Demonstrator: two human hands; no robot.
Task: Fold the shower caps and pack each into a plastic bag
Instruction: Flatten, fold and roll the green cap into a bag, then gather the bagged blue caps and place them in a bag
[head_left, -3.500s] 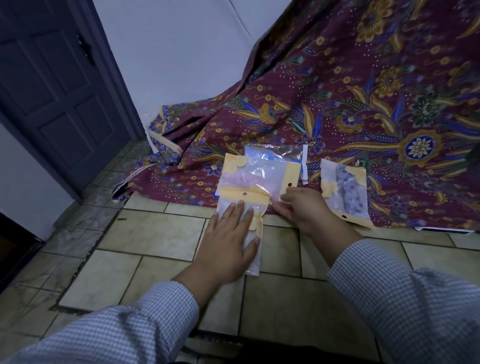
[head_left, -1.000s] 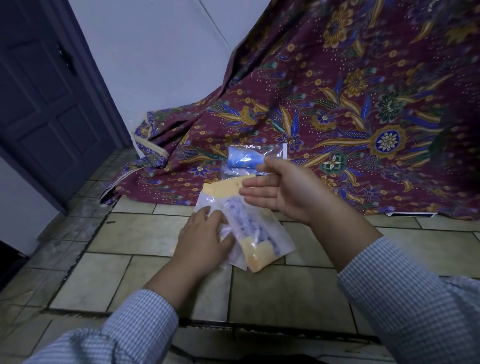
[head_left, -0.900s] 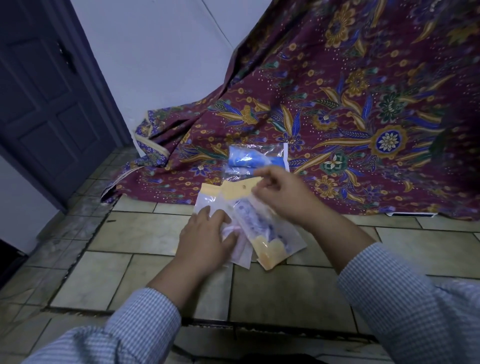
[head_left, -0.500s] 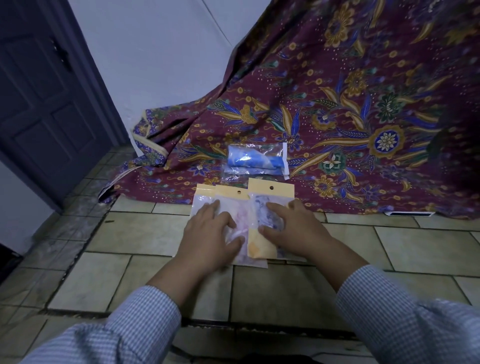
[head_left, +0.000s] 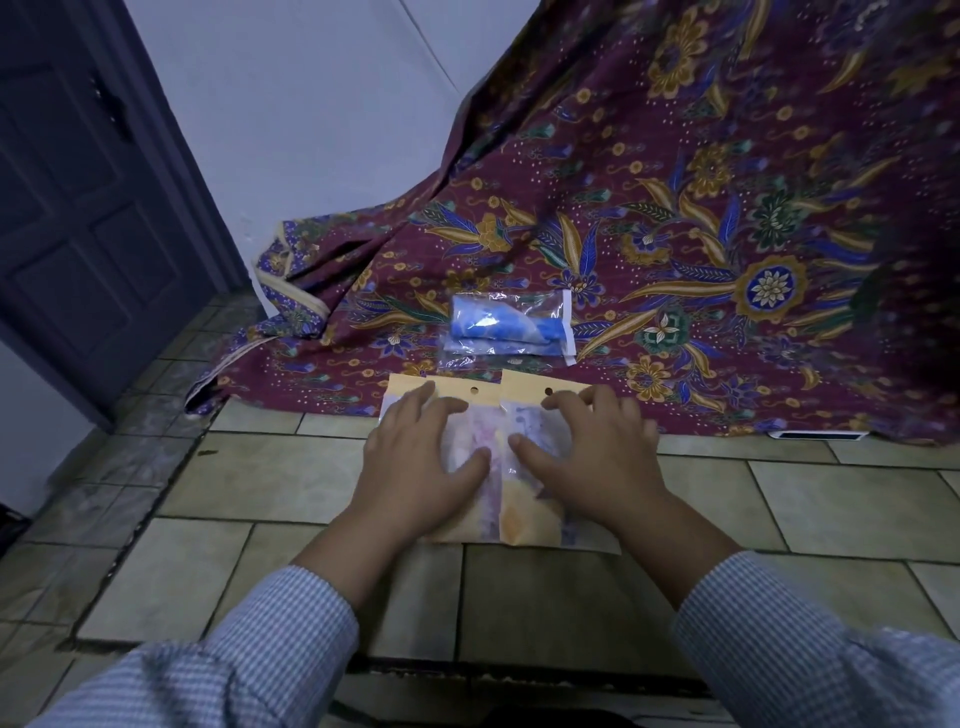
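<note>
On the tiled floor, two packed bags (head_left: 500, 467) are pressed flat side by side, left hand (head_left: 415, 467) and right hand (head_left: 592, 462) spread; light, slippery plastic, best pinched at yellow headers.

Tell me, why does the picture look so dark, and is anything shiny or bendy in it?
Head view: the light is dim and bluish, so the tiled floor looks dull; the clear bag with the blue cap shows small white glare spots; the wide lens bends the door and wall lines near the edges; the checked sleeves at the bottom look soft.
</note>
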